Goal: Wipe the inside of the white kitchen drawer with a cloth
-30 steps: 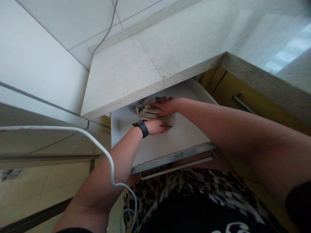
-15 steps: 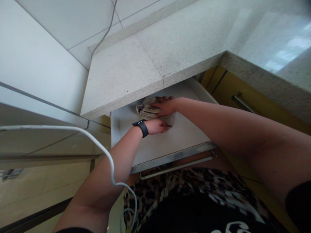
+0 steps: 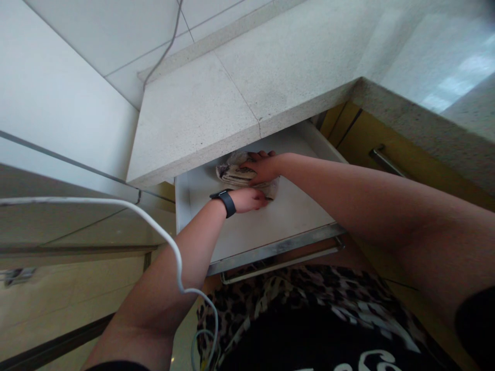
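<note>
A folded, patterned cloth (image 3: 236, 175) in beige with dark marks lies inside a pulled-out white drawer (image 3: 240, 237), towards its back under the counter's edge. My right hand (image 3: 263, 167) grips the cloth from above, thumb on top and fingers over its far side. At the cloth's near edge, my left hand (image 3: 249, 200) has its fingers curled round the border; a dark watch is on that wrist. Part of the cloth is hidden beneath both hands.
A speckled stone counter (image 3: 193, 123) overhangs the drawer's back. The drawer's bar handle (image 3: 282, 264) faces my body. A white cable (image 3: 154, 224) crosses in front of my left forearm. To the right is a yellow cabinet front with a metal handle (image 3: 386, 159).
Very little differs. My left hand has shifted slightly up along the cloth's near edge, while my right hand stays on the cloth. The whole view has tilted a touch.
</note>
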`<state>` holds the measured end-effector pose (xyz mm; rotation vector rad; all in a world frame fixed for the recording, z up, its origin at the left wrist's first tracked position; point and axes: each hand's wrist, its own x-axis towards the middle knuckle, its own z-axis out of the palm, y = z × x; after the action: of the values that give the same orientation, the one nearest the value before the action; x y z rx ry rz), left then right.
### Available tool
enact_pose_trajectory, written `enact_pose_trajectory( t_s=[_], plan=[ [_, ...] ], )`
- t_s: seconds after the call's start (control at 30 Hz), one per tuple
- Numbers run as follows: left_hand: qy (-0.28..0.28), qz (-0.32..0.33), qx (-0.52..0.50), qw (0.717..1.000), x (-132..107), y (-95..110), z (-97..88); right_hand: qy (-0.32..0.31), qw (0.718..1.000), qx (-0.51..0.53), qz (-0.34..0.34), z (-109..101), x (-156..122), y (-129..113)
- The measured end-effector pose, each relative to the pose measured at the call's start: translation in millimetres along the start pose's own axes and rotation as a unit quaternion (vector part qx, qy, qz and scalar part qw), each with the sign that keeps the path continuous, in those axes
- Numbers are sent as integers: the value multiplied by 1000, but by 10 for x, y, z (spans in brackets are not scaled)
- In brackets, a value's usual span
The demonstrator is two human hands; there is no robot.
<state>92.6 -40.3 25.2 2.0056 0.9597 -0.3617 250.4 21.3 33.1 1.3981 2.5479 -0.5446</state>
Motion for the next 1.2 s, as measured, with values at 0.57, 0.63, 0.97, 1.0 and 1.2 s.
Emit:
enact_pose_trajectory(
  t_s=[0.57, 0.63, 0.97, 1.0, 1.2],
  plan=[
    [5, 8, 7, 1000, -3, 1, -8, -3, 1000, -6, 6, 5, 10, 4],
    [3, 15, 11, 1000, -3, -1, -12, -15, 1000, -7, 5, -4, 12, 5],
    [1, 3, 22, 1000, -50, 70, -41, -2, 1000, -8, 5, 2, 11, 4],
    [1, 1, 23, 1000, -51, 75, -42, -7, 1000, -12, 10, 0, 11, 1],
    [4, 1, 8, 1000, -44, 65, -33, -5, 1000, -10, 4, 4, 30, 3]
  ],
)
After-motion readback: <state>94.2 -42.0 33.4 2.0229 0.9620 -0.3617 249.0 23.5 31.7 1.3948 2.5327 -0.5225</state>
